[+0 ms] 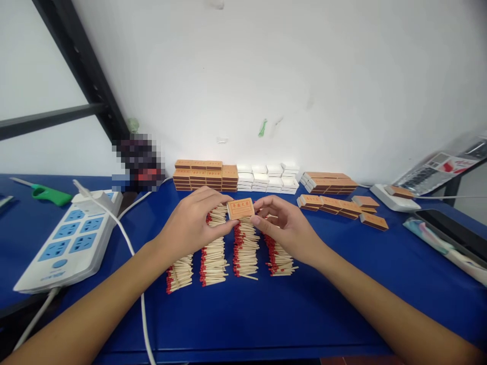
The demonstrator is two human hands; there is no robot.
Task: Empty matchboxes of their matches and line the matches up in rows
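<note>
A small orange matchbox with red lettering is held up over the table between both hands. My left hand pinches its left end between thumb and fingers. At its right end, my right hand has thumb and fingers closed on it. Below the hands lie several rows of red-headed matches, heads to the left, partly hidden by the hands. Behind them, against the wall, stand stacked brown matchboxes and white matchbox trays.
More matchboxes lie back right, with a loose row before them. On the left are a white power strip, its cable and a green lighter. A phone lies at right, beside a white adapter.
</note>
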